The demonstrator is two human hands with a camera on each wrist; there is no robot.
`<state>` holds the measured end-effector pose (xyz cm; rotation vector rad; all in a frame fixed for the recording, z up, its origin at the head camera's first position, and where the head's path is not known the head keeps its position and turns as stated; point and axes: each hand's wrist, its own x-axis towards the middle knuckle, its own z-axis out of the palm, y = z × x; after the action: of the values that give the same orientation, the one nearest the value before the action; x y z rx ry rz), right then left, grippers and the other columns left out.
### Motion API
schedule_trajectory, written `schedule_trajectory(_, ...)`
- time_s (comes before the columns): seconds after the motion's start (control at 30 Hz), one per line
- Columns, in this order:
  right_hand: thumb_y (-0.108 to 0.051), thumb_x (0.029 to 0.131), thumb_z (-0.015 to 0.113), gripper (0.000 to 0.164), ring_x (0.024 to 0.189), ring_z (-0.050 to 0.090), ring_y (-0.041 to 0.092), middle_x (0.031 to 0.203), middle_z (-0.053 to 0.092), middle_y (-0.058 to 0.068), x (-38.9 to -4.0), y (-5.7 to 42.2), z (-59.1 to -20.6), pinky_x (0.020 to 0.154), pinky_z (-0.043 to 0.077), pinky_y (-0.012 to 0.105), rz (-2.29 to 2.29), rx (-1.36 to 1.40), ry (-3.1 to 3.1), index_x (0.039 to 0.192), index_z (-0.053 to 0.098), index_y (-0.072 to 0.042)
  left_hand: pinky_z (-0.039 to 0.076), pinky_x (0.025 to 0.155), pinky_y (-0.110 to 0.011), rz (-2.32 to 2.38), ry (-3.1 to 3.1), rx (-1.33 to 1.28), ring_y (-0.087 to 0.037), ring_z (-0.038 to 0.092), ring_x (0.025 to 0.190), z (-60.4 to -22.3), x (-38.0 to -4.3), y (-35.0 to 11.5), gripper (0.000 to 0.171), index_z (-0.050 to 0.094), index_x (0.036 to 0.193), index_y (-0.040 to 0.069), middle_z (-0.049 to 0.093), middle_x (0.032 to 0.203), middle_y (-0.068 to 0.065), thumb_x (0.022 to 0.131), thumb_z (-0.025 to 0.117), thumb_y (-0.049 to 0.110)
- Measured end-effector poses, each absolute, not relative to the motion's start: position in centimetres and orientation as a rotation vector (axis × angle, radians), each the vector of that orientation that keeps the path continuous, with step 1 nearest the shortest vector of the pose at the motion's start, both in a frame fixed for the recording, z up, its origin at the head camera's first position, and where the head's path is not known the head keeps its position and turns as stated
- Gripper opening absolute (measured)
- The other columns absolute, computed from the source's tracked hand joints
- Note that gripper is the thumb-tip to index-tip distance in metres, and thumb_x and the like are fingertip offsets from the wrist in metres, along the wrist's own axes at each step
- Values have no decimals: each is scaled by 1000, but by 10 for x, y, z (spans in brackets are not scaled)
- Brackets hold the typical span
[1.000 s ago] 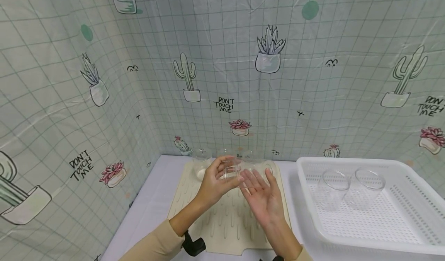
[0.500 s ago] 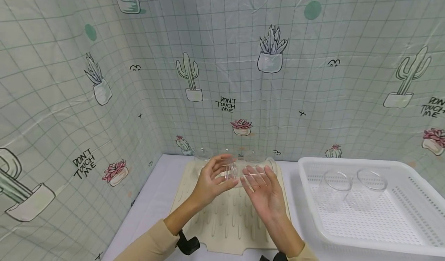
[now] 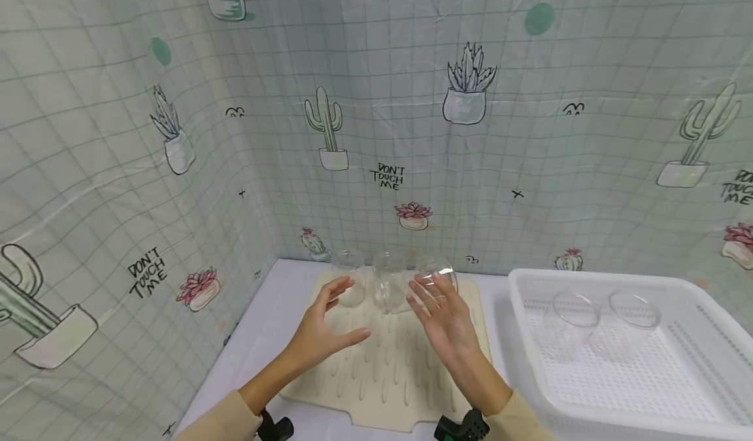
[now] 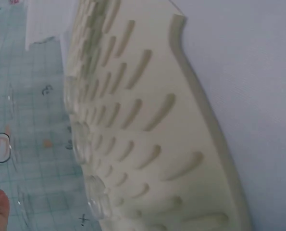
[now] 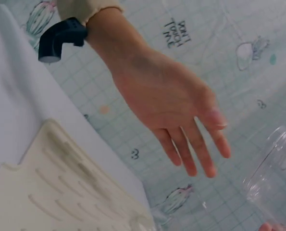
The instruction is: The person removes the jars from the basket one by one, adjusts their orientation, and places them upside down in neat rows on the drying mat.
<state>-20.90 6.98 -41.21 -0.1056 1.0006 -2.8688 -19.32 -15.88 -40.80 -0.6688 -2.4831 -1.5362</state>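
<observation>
Glasses (image 3: 389,285) on mat (image 3: 376,379), cactus-print curtain (image 3: 400,121)

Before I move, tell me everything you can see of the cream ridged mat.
The cream ridged mat looks like rubber or silicone, with rows of elongated ridges and a near edge whose middle juts out. It lies flat on the white tabletop, left of the white perforated plastic basket. Clear glasses stand along its far end; the left hand and right hand are above, apparently not touching it.

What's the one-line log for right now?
Left hand: open, free | right hand: holding clear glass | beige mat: other glasses at far end | white basket: two glasses
</observation>
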Motion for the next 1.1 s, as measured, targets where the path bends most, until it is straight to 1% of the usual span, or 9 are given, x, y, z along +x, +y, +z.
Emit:
schedule_trajectory(0.07,-21,95,46,42,130,28,34,131,33,16,-212,67,-413,104,30,42,-2863,-91,1037,130,24,-12,26,102,-55,-1466,-2561,-583,-26,29,132,-421,-196,-168,88,26,142,24,31,144,0,72,79,35)
schedule_trajectory(0.13,-18,95,47,41,129,31,35,125,41,14,-215,63,-413,103,31,43,-2860,-74,1077,129,27,-10,25,101,-58,-1388,-2644,-498,-24,24,134,-433,-198,-176,94,21,143,30,26,146,4,70,77,45)
schedule_trajectory(0.2,-16,94,49,42,127,34,35,118,47,10,-218,59,-414,102,31,44,-2855,-62,1121,129,29,-8,25,99,-61,-1327,-2706,-437,-26,20,135,-442,-199,-183,99,19,144,31,22,148,3,67,76,53)
schedule_trajectory(0.4,-11,90,57,53,112,51,26,107,55,4,-225,42,-420,99,36,45,-2795,-68,1290,132,28,0,24,101,-59,-1132,-2840,-394,-27,15,137,-467,-197,-200,116,12,148,20,16,151,-4,60,72,66)
schedule_trajectory(0.5,-10,88,60,60,104,55,19,111,53,6,-228,33,-425,98,37,43,-2736,-64,1396,137,26,0,23,103,-58,-1009,-2913,-403,-26,10,138,-481,-195,-205,120,8,149,19,12,153,-4,60,70,68)
schedule_trajectory(0.6,-12,85,65,65,105,55,18,121,49,13,-231,22,-431,99,37,42,-2667,-52,1507,138,28,-4,23,104,-55,-871,-2954,-430,-27,7,139,-493,-194,-209,121,8,149,13,10,153,-6,60,70,69)
schedule_trajectory(0.7,-18,80,72,68,110,52,20,126,47,15,-235,11,-438,100,36,41,-2568,-48,1663,135,35,-7,23,105,-53,-772,-2963,-454,-30,9,139,-502,-193,-211,122,11,147,5,13,152,-11,61,69,69)
schedule_trajectory(0.83,-21,74,78,68,109,53,21,121,52,12,-237,-2,-446,98,36,41,-2457,-34,1833,131,42,-8,23,104,-53,-712,-2995,-471,-32,9,138,-509,-191,-215,124,14,146,1,13,151,-15,60,65,74)
schedule_trajectory(1.1,-26,65,84,74,106,51,24,118,55,10,-239,-25,-466,87,45,34,-2295,-114,2096,127,46,-10,22,105,-53,-649,-3042,-512,-35,7,138,-516,-186,-220,124,14,145,-3,10,151,-20,62,60,77)
